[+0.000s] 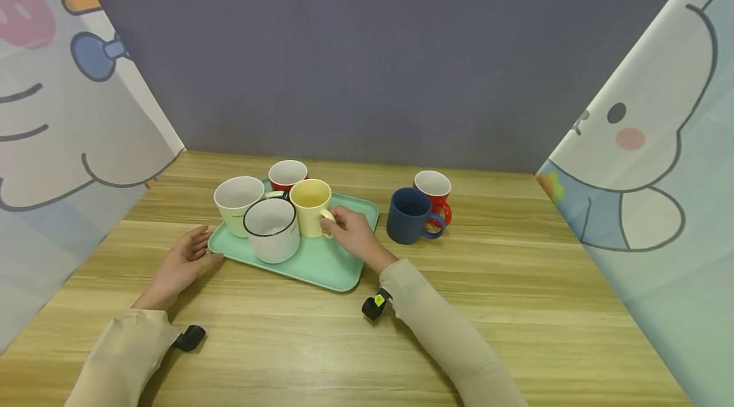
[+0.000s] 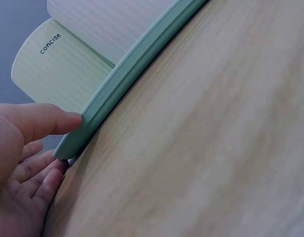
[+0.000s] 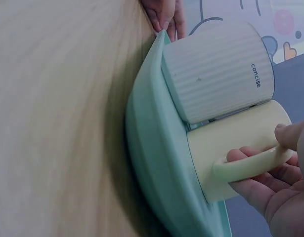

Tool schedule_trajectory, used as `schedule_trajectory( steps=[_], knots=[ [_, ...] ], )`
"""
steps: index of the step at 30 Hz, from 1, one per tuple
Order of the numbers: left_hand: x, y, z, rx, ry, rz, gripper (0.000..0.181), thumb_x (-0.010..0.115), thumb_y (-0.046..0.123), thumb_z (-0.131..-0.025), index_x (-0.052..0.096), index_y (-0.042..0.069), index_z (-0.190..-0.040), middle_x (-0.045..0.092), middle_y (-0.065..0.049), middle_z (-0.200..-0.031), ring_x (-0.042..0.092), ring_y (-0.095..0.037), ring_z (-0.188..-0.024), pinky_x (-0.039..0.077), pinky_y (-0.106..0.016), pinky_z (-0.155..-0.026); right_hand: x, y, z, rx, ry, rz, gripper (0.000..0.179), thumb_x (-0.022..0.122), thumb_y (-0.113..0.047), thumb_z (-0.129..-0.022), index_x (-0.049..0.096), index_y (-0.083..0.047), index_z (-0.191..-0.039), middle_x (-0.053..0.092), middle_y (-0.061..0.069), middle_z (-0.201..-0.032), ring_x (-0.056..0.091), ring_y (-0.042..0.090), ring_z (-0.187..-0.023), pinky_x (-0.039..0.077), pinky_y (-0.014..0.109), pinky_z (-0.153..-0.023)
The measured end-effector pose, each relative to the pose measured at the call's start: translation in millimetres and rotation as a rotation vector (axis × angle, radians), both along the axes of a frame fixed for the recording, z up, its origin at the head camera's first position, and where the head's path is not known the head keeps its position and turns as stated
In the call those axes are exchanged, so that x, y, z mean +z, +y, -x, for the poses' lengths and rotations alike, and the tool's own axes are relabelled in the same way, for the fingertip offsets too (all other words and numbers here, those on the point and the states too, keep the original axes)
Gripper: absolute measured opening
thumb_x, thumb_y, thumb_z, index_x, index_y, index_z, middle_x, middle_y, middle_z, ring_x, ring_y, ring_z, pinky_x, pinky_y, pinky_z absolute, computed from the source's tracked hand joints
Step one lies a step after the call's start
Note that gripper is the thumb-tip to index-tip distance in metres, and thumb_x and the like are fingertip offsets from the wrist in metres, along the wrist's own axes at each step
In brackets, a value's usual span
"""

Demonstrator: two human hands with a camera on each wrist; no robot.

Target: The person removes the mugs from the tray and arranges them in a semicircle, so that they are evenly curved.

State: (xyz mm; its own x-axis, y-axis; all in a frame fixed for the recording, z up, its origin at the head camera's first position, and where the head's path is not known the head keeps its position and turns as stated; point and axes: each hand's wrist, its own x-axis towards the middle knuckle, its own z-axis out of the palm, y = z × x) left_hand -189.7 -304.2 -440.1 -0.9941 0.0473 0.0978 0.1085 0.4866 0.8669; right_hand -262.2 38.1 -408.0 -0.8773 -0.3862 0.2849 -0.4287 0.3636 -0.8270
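A pale yellow mug [image 1: 308,216] stands upright at the middle of a mint green tray [image 1: 332,267]. My right hand [image 1: 357,236] pinches its handle [image 3: 250,167] between thumb and fingers. At the tray's near left corner, my left hand [image 1: 179,265] holds the edge, thumb [image 2: 53,121] on one side of the corner and fingers [image 2: 38,173] on the other. Left of the yellow mug are a white ribbed mug with a black rim [image 1: 276,244] and a pale green mug [image 1: 232,219]. Behind them is a red mug with a white inside [image 1: 281,188], partly hidden.
Right of the tray, a dark blue mug [image 1: 404,222] stands on the wooden table [image 1: 516,305], handle to the right. Another red mug [image 1: 437,198] is close behind it. A grey panel [image 1: 367,63] rises along the table's back edge, with cartoon-printed sheets [image 1: 642,139] on both sides.
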Motion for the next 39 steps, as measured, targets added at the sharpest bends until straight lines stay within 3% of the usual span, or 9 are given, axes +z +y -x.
schedule_trajectory(
  steps=[7, 10, 12, 14, 19, 23, 28, 34, 39],
  knots=[
    [-0.4, 0.1, 2.1, -0.003, -0.005, -0.004, 0.079, 0.065, 0.01, -0.098, 0.013, -0.014, -0.152, 0.033, -0.04, -0.145, 0.036, -0.049, -0.13, 0.035, 0.0, -0.086, 3.5, -2.0, -2.7, -0.036, -0.024, 0.061, 0.013, 0.061, -0.005, -0.099, 0.065, 0.006, -0.094, 0.074, 0.02, -0.093, 0.072, 0.032, -0.087, 0.049, 0.017, -0.062],
    [-0.9, -0.3, 1.5, -0.003, 0.003, -0.008, 0.078, 0.065, 0.01, -0.098, 0.014, -0.014, -0.152, 0.034, -0.04, -0.145, 0.041, -0.04, -0.129, 0.035, 0.0, -0.085, 5.8, -1.7, -3.3, -0.059, -0.061, 0.093, 0.013, 0.063, -0.003, -0.097, 0.066, 0.008, -0.092, 0.073, 0.021, -0.091, 0.072, 0.034, -0.087, 0.049, 0.015, -0.063],
    [-1.5, -0.6, 0.9, -0.001, 0.011, -0.007, 0.078, 0.065, 0.011, -0.098, 0.015, -0.014, -0.152, 0.035, -0.039, -0.144, 0.045, -0.025, -0.126, 0.035, 0.0, -0.086, 6.6, -0.7, -3.0, -0.067, -0.077, 0.105, 0.013, 0.065, -0.003, -0.096, 0.067, 0.008, -0.09, 0.073, 0.021, -0.09, 0.072, 0.033, -0.086, 0.05, 0.015, -0.064],
    [-2.2, -0.4, 0.7, -0.001, 0.013, -0.008, 0.078, 0.065, 0.013, -0.098, 0.015, -0.013, -0.152, 0.036, -0.038, -0.144, 0.045, -0.024, -0.125, 0.035, 0.0, -0.086, 6.6, 1.0, -2.3, -0.077, -0.088, 0.108, 0.013, 0.066, -0.003, -0.095, 0.067, 0.008, -0.089, 0.073, 0.02, -0.088, 0.072, 0.03, -0.084, 0.051, 0.017, -0.064],
    [-4.7, 0.9, 3.2, -0.004, 0.001, -0.023, 0.079, 0.066, 0.012, -0.098, 0.014, -0.012, -0.153, 0.034, -0.038, -0.145, 0.037, -0.047, -0.13, 0.035, 0.0, -0.086, 8.2, 5.6, -1.1, -0.093, -0.11, 0.094, 0.013, 0.067, -0.005, -0.094, 0.068, 0.006, -0.087, 0.074, 0.016, -0.085, 0.071, 0.024, -0.08, 0.05, 0.019, -0.063],
    [-5.7, 0.8, 4.3, 0.001, 0.01, -0.027, 0.079, 0.066, 0.01, -0.097, 0.015, -0.012, -0.153, 0.034, -0.038, -0.145, 0.036, -0.048, -0.129, 0.035, 0.0, -0.086, 10.2, 8.3, -1.6, -0.084, -0.12, 0.106, 0.012, 0.068, -0.004, -0.093, 0.069, 0.006, -0.087, 0.074, 0.016, -0.084, 0.07, 0.024, -0.08, 0.05, 0.019, -0.064],
    [-6.7, -0.4, 4.7, 0.002, 0.021, -0.021, 0.078, 0.066, 0.009, -0.097, 0.016, -0.012, -0.153, 0.035, -0.038, -0.145, 0.039, -0.04, -0.128, 0.035, 0.0, -0.086, 12.8, 13.4, -2.2, -0.094, -0.108, 0.101, 0.013, 0.069, -0.005, -0.093, 0.07, 0.006, -0.086, 0.074, 0.016, -0.083, 0.07, 0.021, -0.077, 0.051, 0.018, -0.063],
    [-6.4, -1.1, 3.5, 0.006, 0.022, -0.016, 0.078, 0.066, 0.01, -0.097, 0.016, -0.012, -0.153, 0.036, -0.038, -0.144, 0.043, -0.016, -0.123, 0.035, 0.0, -0.086, 21.2, 23.9, -5.6, -0.138, -0.087, 0.043, 0.014, 0.067, -0.01, -0.095, 0.072, 0.002, -0.09, 0.075, 0.011, -0.086, 0.059, 0.011, -0.074, 0.041, 0.021, -0.061],
    [-5.1, -1.7, 2.9, 0.008, 0.015, -0.006, 0.078, 0.066, 0.012, -0.098, 0.016, -0.013, -0.152, 0.036, -0.038, -0.144, 0.043, -0.032, -0.126, 0.035, 0.001, -0.086, 27.6, 34.5, -7.1, -0.173, -0.026, 0.035, 0.013, 0.068, -0.009, -0.095, 0.073, 0.003, -0.092, 0.076, 0.012, -0.089, 0.068, 0.019, -0.085, 0.046, 0.021, -0.065]
  ],
)
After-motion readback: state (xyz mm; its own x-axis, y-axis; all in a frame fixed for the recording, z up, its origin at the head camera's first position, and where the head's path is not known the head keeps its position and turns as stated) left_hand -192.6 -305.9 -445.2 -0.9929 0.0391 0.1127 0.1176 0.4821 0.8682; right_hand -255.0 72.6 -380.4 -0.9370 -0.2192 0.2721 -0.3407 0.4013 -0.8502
